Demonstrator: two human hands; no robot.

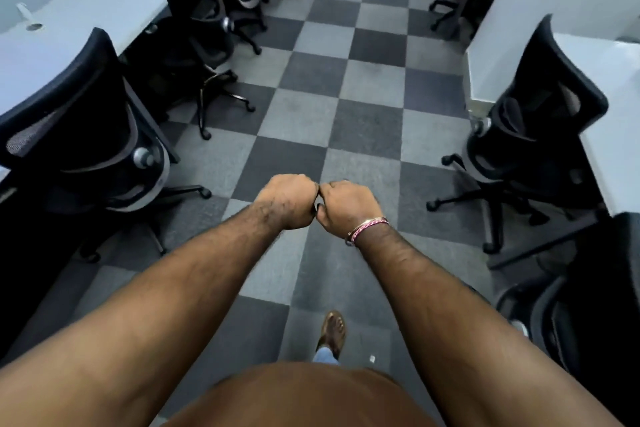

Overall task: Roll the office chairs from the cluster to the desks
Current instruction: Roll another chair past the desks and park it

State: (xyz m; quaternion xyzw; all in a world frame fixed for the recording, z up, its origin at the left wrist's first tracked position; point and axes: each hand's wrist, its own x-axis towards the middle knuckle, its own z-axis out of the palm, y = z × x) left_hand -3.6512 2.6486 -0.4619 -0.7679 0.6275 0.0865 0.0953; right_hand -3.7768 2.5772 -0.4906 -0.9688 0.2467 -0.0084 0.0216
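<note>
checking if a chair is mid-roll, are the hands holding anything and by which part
Nothing is held: the left hand and right hand are fists touching over the floor, clear of every chair.

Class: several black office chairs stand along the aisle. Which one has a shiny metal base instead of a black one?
The second chair on the left, at the white desk: its star base gleams chrome, the others' are black.

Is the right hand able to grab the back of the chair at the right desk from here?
Probably not yet. The right hand is a fist touching the left hand mid-aisle, and open floor separates it from the chair. Nothing blocks the way.
</note>
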